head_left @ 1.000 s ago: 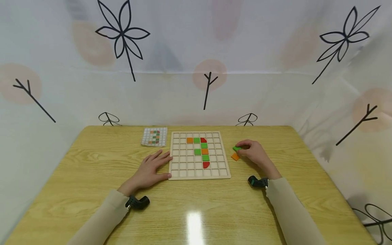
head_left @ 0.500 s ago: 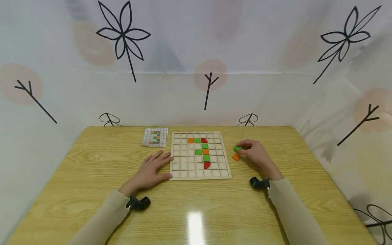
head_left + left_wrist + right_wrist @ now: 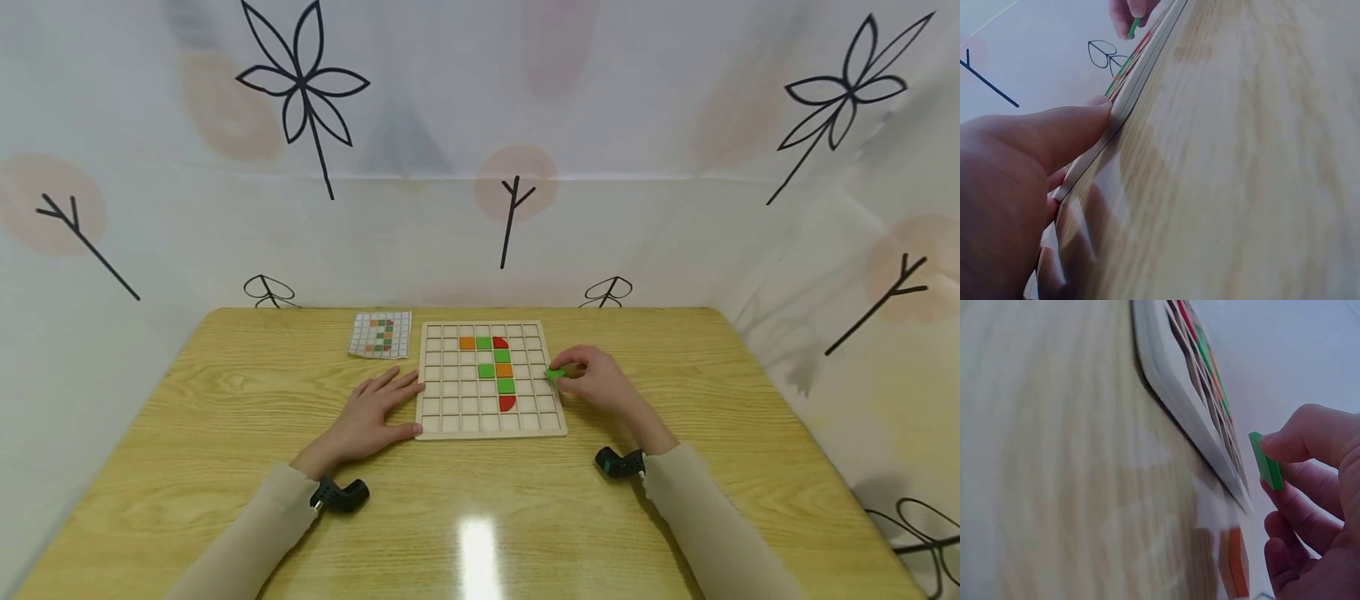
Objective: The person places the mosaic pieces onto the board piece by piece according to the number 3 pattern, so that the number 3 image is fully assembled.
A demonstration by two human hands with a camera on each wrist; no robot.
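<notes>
Between right thumb and fingers, a green square tile (image 3: 554, 375) is pinched by my right hand (image 3: 597, 381), at the right rim of a wooden grid board (image 3: 487, 435). The right wrist view shows this tile tilted and held above the table. My left hand (image 3: 366, 419) lies with fingers spread, thumb and fingertips touching the board's left edge. Set in the grid are an orange tile (image 3: 467, 343), a second orange tile (image 3: 503, 370), several green tiles (image 3: 506, 386), a red rounded piece (image 3: 500, 342) and another red piece (image 3: 507, 403).
A paper card (image 3: 379, 335) printed with a coloured grid lies beyond the left hand. One loose orange tile (image 3: 1239, 562) rests on the table right of the board; my right hand hides it in the head view. White patterned cloth (image 3: 420, 242) stands behind the wooden table (image 3: 420, 517).
My right hand has lifted the green tile from beside the orange one and carried it left to the board's right edge. The left hand has stayed put.
</notes>
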